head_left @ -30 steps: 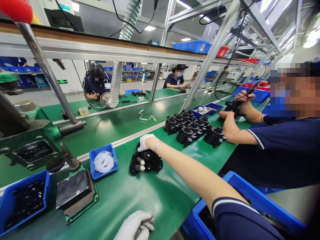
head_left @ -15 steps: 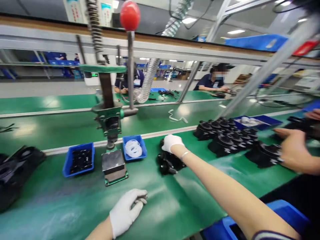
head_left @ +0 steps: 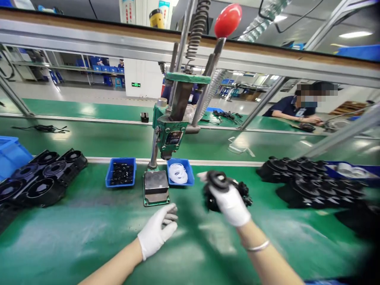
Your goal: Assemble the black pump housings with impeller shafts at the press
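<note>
In the head view my right hand [head_left: 233,204], in a white glove, grips a round black part [head_left: 219,180] with a raised centre; what kind of part it is I cannot tell. Right behind it lies a pile of small black parts [head_left: 245,194], partly hidden by the hand. My left hand [head_left: 157,231], also gloved, hovers over the green bench with thumb and fingers apart and nothing in it. It is nearest the metal base block [head_left: 156,183] of a hand-lever press [head_left: 173,134]. White rings [head_left: 179,173] fill a small blue bin [head_left: 191,183] beside that block.
Left of the press stands another blue bin [head_left: 108,180] of small black pieces. Black fan housings [head_left: 44,186] lie at the left, and rows of black housings [head_left: 311,190] at the right. The press lever has a red knob [head_left: 228,20]. A person [head_left: 289,107] works across the bench.
My right hand has come up from the pile, now with a round black part in it. The view has swung right to left; the co-worker's hand at the right is out of view.
</note>
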A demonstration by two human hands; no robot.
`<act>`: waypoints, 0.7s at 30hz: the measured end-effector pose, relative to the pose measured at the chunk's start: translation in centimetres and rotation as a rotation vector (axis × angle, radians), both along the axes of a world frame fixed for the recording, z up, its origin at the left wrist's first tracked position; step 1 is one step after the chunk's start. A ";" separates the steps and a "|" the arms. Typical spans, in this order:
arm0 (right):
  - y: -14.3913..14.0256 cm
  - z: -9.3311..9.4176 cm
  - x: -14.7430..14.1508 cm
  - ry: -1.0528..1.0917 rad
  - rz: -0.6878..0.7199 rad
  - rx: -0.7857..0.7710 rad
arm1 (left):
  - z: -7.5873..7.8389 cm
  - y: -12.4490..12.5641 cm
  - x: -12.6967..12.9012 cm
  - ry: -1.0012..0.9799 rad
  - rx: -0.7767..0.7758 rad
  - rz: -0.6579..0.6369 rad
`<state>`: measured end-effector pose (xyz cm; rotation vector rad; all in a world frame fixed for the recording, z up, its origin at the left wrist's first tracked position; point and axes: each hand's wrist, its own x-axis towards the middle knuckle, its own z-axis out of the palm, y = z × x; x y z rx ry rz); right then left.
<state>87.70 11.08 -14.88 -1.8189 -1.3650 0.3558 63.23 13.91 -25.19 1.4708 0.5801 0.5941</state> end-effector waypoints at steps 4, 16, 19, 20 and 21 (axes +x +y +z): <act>-1.5 -4.7 -8.5 0.384 0.384 0.077 | 2.7 -0.8 0.3 -0.206 -0.153 -0.009; -2.1 -6.7 -10.8 0.695 0.655 -0.163 | 5.7 0.3 -5.3 0.159 0.154 0.194; -2.7 -6.6 -10.6 0.884 0.579 -0.101 | 6.4 0.6 -5.9 0.287 0.271 0.183; -2.8 -6.5 -10.6 0.911 0.565 -0.080 | 6.5 0.6 -5.9 0.317 0.307 0.177; -3.0 -6.4 -10.5 0.925 0.562 -0.064 | 6.6 0.6 -6.0 0.341 0.336 0.166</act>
